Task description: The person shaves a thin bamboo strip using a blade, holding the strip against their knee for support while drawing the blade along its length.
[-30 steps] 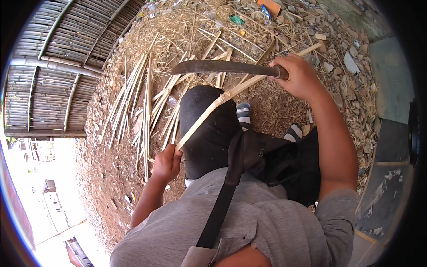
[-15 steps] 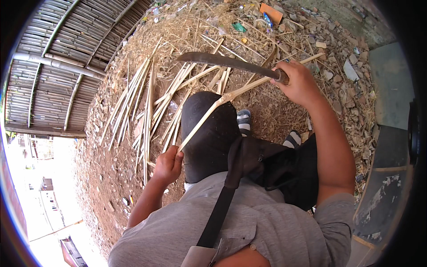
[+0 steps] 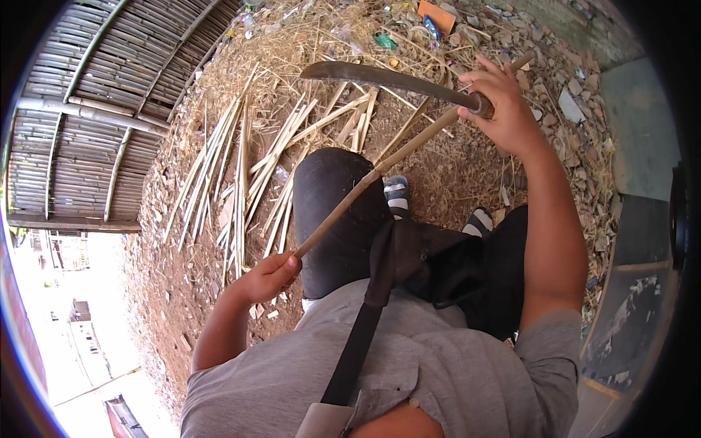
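Note:
A long bamboo strip (image 3: 343, 204) slants across my raised knee, its brownish side facing up. Its lower end is pinched between the thumb and fingers of my left hand (image 3: 273, 279). At the upper right, my right hand (image 3: 504, 109) keeps hold of a machete (image 3: 387, 79) by its handle, with some fingers stretched out. The strip's upper part passes against that same hand and just under the handle. The dark curved blade points left above the strip, apart from it. Beyond the knee, several pale split bamboo strips (image 3: 219, 157) lie on the ground.
A slatted bamboo wall (image 3: 87, 157) stands at the left. Straw, stones and litter cover the ground, with an orange piece (image 3: 437, 17) and a green scrap (image 3: 385, 41) at the far side. Dark panels (image 3: 634, 292) line the right. My striped-sock feet (image 3: 397, 196) are below.
The strip has been turned over, from its pale side to its brownish side. My right hand's fingers have loosened and spread around the machete handle. The blade has shifted slightly up and right.

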### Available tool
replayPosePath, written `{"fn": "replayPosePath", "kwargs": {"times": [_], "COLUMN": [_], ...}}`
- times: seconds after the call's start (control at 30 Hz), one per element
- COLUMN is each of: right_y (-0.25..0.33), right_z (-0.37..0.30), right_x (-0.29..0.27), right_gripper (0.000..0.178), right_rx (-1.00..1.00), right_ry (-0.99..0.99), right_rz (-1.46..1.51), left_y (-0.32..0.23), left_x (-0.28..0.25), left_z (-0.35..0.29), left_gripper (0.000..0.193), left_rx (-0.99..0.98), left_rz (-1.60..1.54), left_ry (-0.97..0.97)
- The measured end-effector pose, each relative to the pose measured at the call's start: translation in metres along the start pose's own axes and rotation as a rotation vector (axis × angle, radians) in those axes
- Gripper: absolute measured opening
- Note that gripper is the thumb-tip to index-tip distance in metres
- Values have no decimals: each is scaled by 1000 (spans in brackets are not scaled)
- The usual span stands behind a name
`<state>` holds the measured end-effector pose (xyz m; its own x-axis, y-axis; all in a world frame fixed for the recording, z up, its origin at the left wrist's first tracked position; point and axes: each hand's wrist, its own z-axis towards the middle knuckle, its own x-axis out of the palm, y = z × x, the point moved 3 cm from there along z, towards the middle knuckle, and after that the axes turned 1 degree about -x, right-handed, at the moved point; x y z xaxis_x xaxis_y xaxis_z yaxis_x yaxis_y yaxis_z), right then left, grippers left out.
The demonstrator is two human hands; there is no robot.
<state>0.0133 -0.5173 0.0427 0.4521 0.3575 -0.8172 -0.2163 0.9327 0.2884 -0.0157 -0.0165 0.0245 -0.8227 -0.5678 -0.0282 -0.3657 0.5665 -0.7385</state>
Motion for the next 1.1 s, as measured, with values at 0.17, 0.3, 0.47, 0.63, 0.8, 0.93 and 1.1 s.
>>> {"fn": "replayPosePath", "kwargs": {"times": [0.17,0.3,0.47,0.63,0.8,0.93,1.1], "right_y": [-9,-33,-47,-56,-59,-59,-64], "right_z": [-6,-9,-13,-18,-19,-16,-14], "right_x": [-3,-2,-14,-19,-12,0,11], "right_gripper": [37,47,60,72,87,89,89], "right_rx": [106,166,249,356,467,527,502], "right_ry": [-32,-50,-6,73,234,358,452], "right_rz": [70,216,278,268,237,227,344], "left_y": [-15,-21,-41,-49,-51,-46,-45], "left_x": [12,23,33,38,41,41,38], "left_z": [0,-5,-8,-10,-9,-9,-8], "left_gripper": [34,34,32,30,29,29,29], "left_rx": [-4,-84,-107,-154,-197,-201,-195], "left_rz": [116,136,96,94,103,98,145], "left_ry": [38,47,90,114,108,130,153]}}
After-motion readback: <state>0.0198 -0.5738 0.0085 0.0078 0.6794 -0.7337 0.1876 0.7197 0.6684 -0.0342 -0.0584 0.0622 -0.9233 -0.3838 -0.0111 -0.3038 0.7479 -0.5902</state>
